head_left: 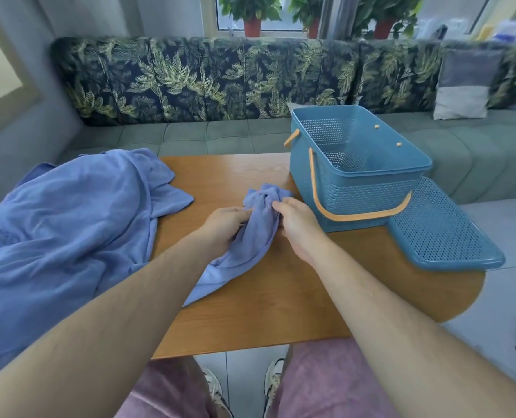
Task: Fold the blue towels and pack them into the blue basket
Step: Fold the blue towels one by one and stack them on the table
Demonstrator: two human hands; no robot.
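While the basket (360,173) stands empty on the bench (281,297), a crumpled small towel (256,227) is pinched in the closed grip of the left hand (225,226) and right hand (299,224).

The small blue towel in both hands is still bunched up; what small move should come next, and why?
Probably pull the hands apart to spread the small towel flat on the table. The left hand and right hand pinch it crumpled, and the basket looks empty.
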